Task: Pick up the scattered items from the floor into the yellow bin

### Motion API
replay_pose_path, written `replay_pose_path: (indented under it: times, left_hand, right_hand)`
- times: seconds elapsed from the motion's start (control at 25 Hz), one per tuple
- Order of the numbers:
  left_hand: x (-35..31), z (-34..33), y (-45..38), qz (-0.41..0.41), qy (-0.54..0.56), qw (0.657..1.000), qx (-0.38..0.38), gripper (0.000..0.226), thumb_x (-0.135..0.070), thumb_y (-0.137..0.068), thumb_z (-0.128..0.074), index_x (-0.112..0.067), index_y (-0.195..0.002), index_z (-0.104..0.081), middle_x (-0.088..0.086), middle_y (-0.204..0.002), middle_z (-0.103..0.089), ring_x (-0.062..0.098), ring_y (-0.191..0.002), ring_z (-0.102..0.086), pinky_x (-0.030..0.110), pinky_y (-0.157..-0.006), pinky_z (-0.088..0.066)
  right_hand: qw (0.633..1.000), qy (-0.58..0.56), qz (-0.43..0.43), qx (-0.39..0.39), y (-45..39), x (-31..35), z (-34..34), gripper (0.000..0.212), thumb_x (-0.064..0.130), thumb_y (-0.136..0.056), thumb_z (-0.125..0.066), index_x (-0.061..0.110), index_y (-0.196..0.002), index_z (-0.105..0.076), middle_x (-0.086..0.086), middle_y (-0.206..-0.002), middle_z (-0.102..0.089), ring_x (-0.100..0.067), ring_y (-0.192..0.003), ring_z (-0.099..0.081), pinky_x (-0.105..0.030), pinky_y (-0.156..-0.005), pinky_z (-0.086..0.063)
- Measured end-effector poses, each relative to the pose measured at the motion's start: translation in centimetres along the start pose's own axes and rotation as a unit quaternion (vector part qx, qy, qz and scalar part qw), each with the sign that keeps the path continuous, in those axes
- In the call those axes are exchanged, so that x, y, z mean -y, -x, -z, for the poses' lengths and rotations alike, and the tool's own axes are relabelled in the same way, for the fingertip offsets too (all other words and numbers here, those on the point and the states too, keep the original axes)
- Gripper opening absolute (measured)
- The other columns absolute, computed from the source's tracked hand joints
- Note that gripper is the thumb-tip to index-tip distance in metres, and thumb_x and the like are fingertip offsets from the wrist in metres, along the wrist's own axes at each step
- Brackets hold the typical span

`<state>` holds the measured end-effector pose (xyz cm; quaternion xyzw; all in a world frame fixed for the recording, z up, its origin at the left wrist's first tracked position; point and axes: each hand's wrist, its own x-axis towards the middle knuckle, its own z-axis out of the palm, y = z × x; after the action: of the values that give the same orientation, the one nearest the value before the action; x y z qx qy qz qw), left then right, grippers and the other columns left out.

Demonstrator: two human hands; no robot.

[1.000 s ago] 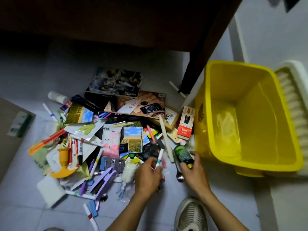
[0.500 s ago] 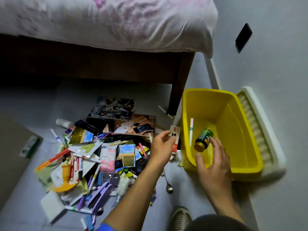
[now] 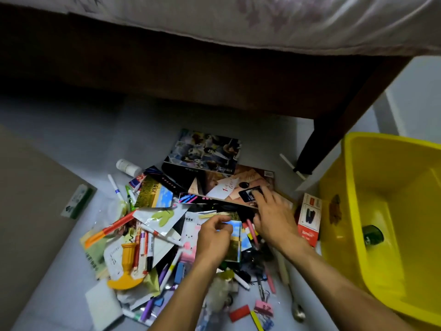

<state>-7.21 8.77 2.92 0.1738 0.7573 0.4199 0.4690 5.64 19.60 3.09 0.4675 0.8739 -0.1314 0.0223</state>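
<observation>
One yellow bin, one green bottle inside it, two hands, one spoon, one red box, one white bottle, one pink binder clip

A dark wooden bed frame under a pale floral mattress stands over the grey floor.

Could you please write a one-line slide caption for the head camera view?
Both hands, left and right, reach into the floor clutter beside the yellow bin, where a green bottle already lies.
</observation>
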Motion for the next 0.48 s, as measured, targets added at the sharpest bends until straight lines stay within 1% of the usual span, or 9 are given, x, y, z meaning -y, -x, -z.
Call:
replay_pose_path:
  times: [0.04, 0.08, 0.12, 0.16, 0.24, 0.32, 0.36, 0.4, 0.48]
  left_hand:
    - [0.5, 0.2, -0.4, 0.002, 0.003, 1.0, -0.001, 0.019, -0.012, -0.09, -0.06, -0.03, -0.093, -0.068, -0.006, -0.101, -0.069, 0.01, -0.086, -0.064, 0.024, -0.073, -0.05]
    - [1.1, 0.5, -0.8, 0.005, 0.005, 1.0, -0.001, 0.02, -0.012, -0.09, -0.06, -0.03, -0.093, -0.069, -0.008, -0.102, -0.069, 0.009, -0.089, -0.064, 0.022, -0.073, -0.049]
    - [1.6, 0.9, -1.2, 0.008, 0.007, 1.0, 0.0, 0.02, -0.012, -0.09, -0.06, -0.03, -0.093, -0.069, -0.009, -0.102, -0.068, 0.009, -0.09, -0.064, 0.021, -0.072, -0.049]
    - [1.9, 1.3, -1.7, 0.008, 0.009, 1.0, -0.003, 0.021, -0.012, -0.09, -0.06, -0.029, -0.093, -0.07, -0.009, -0.102, -0.069, 0.01, -0.09, -0.064, 0.02, -0.07, -0.049]
    - [2.2, 2.2, -2.6, 0.006, 0.009, 1.0, -0.015, 0.02, -0.01, -0.091, -0.059, -0.027, -0.094, -0.07, -0.006, -0.1, -0.069, 0.012, -0.089, -0.065, 0.022, -0.067, -0.047]
    - [2.6, 2.6, -2.7, 0.007, 0.008, 1.0, -0.029, 0.019, -0.009, -0.091, -0.06, -0.025, -0.093, -0.07, -0.004, -0.099, -0.07, 0.013, -0.088, -0.065, 0.025, -0.068, -0.048]
    - [2.7, 2.7, -2.6, 0.006, 0.008, 0.999, -0.035, 0.019, -0.008, -0.091, -0.061, -0.024, -0.092, -0.071, -0.003, -0.098, -0.07, 0.014, -0.089, -0.065, 0.027, -0.072, -0.05]
    - [2.8, 2.7, -2.3, 0.005, 0.008, 0.999, -0.038, 0.018, -0.008, -0.09, -0.061, -0.024, -0.091, -0.071, -0.002, -0.097, -0.071, 0.015, -0.089, -0.065, 0.03, -0.076, -0.052]
    - [2.4, 3.0, -1.2, -0.003, 0.011, 0.999, -0.048, 0.018, -0.007, -0.09, -0.063, -0.024, -0.088, -0.071, 0.001, -0.095, -0.072, 0.019, -0.089, -0.066, 0.033, -0.078, -0.053]
  right_hand:
    - [0.998, 0.047, -0.013, 0.034, -2.1, 0.0, -0.6, 0.067, 0.024, -0.084, -0.056, 0.018, -0.147, -0.034, -0.009, -0.151, -0.037, -0.031, -0.134, -0.036, -0.044, -0.104, -0.037]
    - [0.995, 0.071, -0.029, 0.064, -3.7, 0.0, -1.2, 0.066, 0.022, -0.083, -0.055, 0.018, -0.146, -0.034, -0.009, -0.148, -0.04, -0.031, -0.133, -0.038, -0.044, -0.104, -0.037]
    - [0.992, 0.081, -0.041, 0.082, -4.6, 0.2, -1.7, 0.059, 0.018, -0.084, -0.054, 0.019, -0.141, -0.041, -0.009, -0.14, -0.05, -0.031, -0.128, -0.045, -0.044, -0.101, -0.039]
    - [0.992, 0.089, -0.035, 0.077, -5.2, 0.5, -2.2, 0.051, 0.014, -0.083, -0.054, 0.019, -0.133, -0.049, -0.009, -0.128, -0.06, -0.03, -0.118, -0.053, -0.042, -0.097, -0.043]
    - [0.996, 0.09, 0.007, 0.022, -5.4, 0.9, -2.6, 0.04, 0.006, -0.079, -0.055, 0.018, -0.118, -0.06, -0.008, -0.106, -0.07, -0.029, -0.099, -0.062, -0.038, -0.085, -0.049]
    - [0.997, 0.043, 0.053, -0.03, -3.9, 1.3, -1.8, 0.042, 0.002, -0.073, -0.062, 0.014, -0.113, -0.065, -0.01, -0.102, -0.07, -0.032, -0.093, -0.064, -0.037, -0.077, -0.048]
    - [0.995, 0.008, 0.072, -0.072, -2.8, 1.5, -1.2, 0.043, 0.001, -0.071, -0.063, 0.012, -0.112, -0.067, -0.01, -0.098, -0.07, -0.033, -0.087, -0.064, -0.038, -0.072, -0.048]
    - [0.988, -0.026, 0.081, -0.131, -1.3, 1.6, -0.4, 0.041, 0.0, -0.071, -0.062, 0.01, -0.11, -0.069, -0.01, -0.093, -0.07, -0.034, -0.08, -0.064, -0.038, -0.067, -0.049]
    - [0.963, -0.077, 0.075, -0.249, 1.8, 1.9, 1.9, 0.037, 0.0, -0.077, -0.054, 0.006, -0.109, -0.071, -0.01, -0.092, -0.071, -0.032, -0.075, -0.065, -0.036, -0.061, -0.052]
